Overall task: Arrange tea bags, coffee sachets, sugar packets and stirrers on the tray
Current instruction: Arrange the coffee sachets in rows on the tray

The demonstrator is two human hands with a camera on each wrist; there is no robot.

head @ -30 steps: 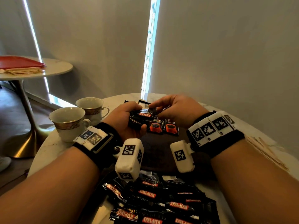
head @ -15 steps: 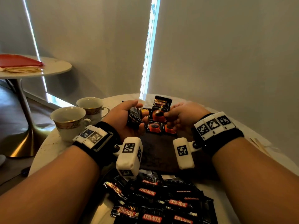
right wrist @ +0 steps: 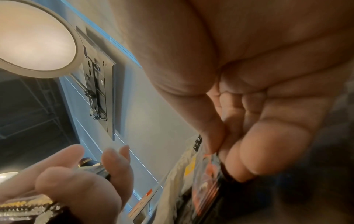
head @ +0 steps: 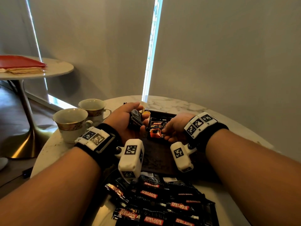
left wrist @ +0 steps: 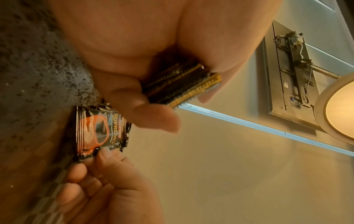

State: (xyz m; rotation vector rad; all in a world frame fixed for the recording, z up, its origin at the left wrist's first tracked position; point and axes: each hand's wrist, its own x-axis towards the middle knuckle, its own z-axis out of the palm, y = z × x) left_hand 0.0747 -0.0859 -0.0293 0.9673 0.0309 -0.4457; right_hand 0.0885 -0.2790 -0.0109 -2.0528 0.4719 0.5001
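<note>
While the left hand (head: 130,121) grips a stack of coffee sachets (left wrist: 180,84), the right hand (head: 175,126) pinches one sachet (head: 156,130) at its lower edge, laying it on the dark tray (head: 156,159) (far end); next, release and draw another; loose sachets (head: 162,203) wait nearby.

2 teacups (head: 74,123) near table's (head: 179,103) left edge; red tray (head: 21,61) on 2nd table (head: 55,69) behind
</note>
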